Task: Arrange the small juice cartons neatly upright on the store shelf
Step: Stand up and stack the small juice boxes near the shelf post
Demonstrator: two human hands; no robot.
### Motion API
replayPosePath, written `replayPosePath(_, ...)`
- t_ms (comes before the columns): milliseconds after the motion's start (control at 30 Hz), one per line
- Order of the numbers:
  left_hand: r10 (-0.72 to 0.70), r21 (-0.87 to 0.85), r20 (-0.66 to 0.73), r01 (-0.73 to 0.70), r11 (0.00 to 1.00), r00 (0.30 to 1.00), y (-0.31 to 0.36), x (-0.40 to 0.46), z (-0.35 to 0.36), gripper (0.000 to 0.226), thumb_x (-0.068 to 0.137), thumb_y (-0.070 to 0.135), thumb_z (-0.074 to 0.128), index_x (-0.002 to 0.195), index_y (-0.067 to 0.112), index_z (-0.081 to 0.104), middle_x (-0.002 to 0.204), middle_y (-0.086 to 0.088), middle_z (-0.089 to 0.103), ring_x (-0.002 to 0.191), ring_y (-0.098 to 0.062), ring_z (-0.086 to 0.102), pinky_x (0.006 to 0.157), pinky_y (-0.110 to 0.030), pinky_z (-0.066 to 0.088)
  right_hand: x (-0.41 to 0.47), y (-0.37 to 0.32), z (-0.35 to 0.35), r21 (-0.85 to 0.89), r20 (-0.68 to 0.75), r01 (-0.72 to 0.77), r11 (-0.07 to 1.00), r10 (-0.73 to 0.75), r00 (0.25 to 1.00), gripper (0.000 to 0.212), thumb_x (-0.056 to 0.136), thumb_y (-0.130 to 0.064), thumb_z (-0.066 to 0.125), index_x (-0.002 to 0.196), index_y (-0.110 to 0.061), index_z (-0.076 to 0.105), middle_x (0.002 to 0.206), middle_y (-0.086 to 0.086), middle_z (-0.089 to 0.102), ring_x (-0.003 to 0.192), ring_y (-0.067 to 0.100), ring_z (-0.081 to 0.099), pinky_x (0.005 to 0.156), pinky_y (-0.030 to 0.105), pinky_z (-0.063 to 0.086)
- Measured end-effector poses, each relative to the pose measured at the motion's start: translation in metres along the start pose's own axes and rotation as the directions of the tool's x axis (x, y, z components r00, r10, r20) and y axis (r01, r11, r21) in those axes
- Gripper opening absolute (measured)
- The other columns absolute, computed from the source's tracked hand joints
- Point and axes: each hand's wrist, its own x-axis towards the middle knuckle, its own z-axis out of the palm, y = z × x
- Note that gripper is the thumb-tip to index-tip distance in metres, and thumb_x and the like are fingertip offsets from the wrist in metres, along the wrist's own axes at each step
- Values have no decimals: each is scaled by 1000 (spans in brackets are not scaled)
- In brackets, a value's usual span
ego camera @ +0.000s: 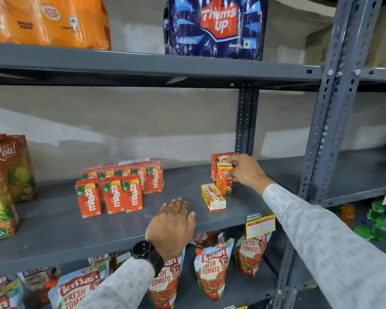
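On the grey middle shelf [54, 221], three small orange Maaza cartons [110, 198] stand upright in a row at centre left. My right hand [245, 171] grips an upright orange Real carton [223, 181] at the shelf's right. Another red carton [215, 162] stands just behind it. A small carton [212, 197] lies on its side in front, straw side up. My left hand [172, 226] hovers flat and open over the shelf's front edge, holding nothing.
A shrink-wrapped pack of Maaza cartons [129, 172] sits behind the loose three. Large Real juice cartons [5, 181] stand at far left. A steel upright post [325, 134] rises at right. Ketchup pouches [212, 268] fill the shelf below; soda packs [214, 25] sit above.
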Motion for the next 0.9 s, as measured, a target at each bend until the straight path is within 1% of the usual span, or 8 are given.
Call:
replayPosePath(167, -1, -7, 5, 1, 1000, 1000, 0, -1, -2, 63, 107, 47, 16, 159, 14, 30, 168, -6, 28, 156, -18, 21, 128, -37, 13, -9, -4, 0, -212, -42, 55, 976, -66, 997, 67, 86, -28, 84, 146, -25, 55, 138, 6, 63, 122, 30, 64, 95, 50, 58)
replayPosePath(267, -3, 0, 10, 3, 1000, 1000, 0, 0, -1, 64, 107, 48, 15, 159, 14, 30, 168, -6, 28, 156, -18, 21, 128, -38, 13, -33, -13, 9, -337, -323, 168, 926, -281, 904, 28, 89, -30, 77, 115, -23, 69, 114, 4, 70, 96, 25, 71, 70, 40, 61)
replayPosePath(300, -4, 0, 11, 4, 1000, 1000, 1, 0, -1, 64, 107, 48, 15, 159, 14, 30, 168, -6, 28, 156, -19, 21, 128, -38, 13, -40, -17, 14, -336, -310, 188, 923, -297, 903, 16, 91, -35, 75, 100, -23, 70, 104, 2, 73, 86, 21, 71, 66, 38, 61)
replayPosePath(367, -5, 4, 6, 5, 1000, 1000, 1, 0, -1, 64, 107, 47, 15, 159, 14, 30, 168, -6, 28, 155, -19, 22, 128, -38, 14, -51, -26, 28, -368, -142, 148, 918, -214, 967, 35, 88, -55, 72, 80, -21, 68, 83, -2, 72, 70, 14, 68, 63, 36, 60)
replayPosePath(467, -2, 9, 0, 2, 1000, 1000, 2, -2, -3, 63, 107, 46, 16, 158, 13, 31, 167, -7, 29, 155, -19, 23, 128, -37, 14, -56, -39, 48, -537, 3, 66, 841, -76, 997, 65, 70, -79, 72, 84, -16, 62, 79, -1, 60, 74, 19, 62, 62, 33, 50)
replayPosePath(633, 8, 21, 6, -8, 1000, 1000, 2, -3, -5, 62, 107, 45, 16, 158, 12, 30, 168, -8, 29, 155, -19, 22, 127, -38, 15, -50, -46, 59, -498, 108, 44, 866, 12, 994, 57, 66, -57, 88, 93, -15, 61, 86, 2, 59, 91, 27, 66, 64, 32, 47)
replayPosePath(800, 13, 35, -5, -13, 999, 1000, 2, -1, -4, 63, 107, 45, 16, 158, 11, 32, 167, -9, 31, 155, -21, 25, 127, -39, 16, -44, -37, 49, 31, 256, -88, 996, 78, 964, 57, 77, -33, 86, 128, -23, 63, 121, -3, 61, 112, 21, 62, 88, 38, 54)
replayPosePath(900, 15, 37, -7, -15, 999, 1000, 0, 0, 0, 63, 107, 45, 16, 157, 11, 33, 166, -9, 32, 154, -21, 26, 127, -39, 17, -45, -37, 48, -218, 225, 55, 974, -5, 974, 37, 86, -35, 74, 120, -23, 72, 119, -3, 69, 103, 21, 65, 87, 41, 56)
